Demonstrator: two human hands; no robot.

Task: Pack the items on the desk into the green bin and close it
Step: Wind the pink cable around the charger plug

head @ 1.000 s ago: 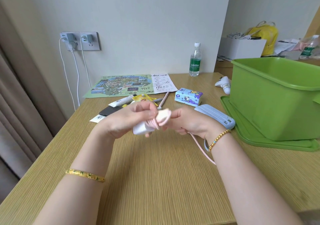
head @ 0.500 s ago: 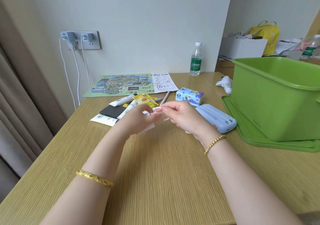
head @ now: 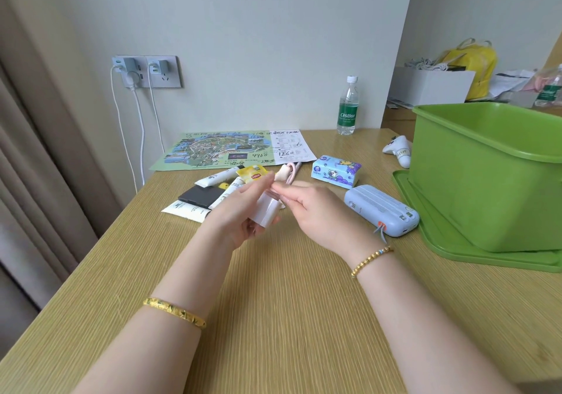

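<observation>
My left hand (head: 240, 211) holds a white charger plug (head: 266, 212) above the desk. My right hand (head: 316, 211) pinches the top of the plug, where the pink cable (head: 289, 174) meets it. The cable's far end pokes out behind my fingers. The green bin (head: 492, 181) stands open at the right on its green lid (head: 456, 246). Loose on the desk lie a blue power bank (head: 383, 209), a tissue pack (head: 336, 171), a yellow tea bag (head: 254, 174), white tubes (head: 214, 179), a black card (head: 200, 196) and a map sheet (head: 219, 150).
A water bottle (head: 348, 106) stands at the desk's back edge, and a white controller (head: 398, 150) lies behind the bin. Chargers with white cords (head: 138, 71) sit in the wall socket. A curtain hangs at the left. A white box (head: 431, 85) and yellow bag (head: 474, 62) fill the far right.
The pink cable that hung down under my right wrist is now gathered up by the plug. Both hands have moved slightly away from me, over the desk's items.
</observation>
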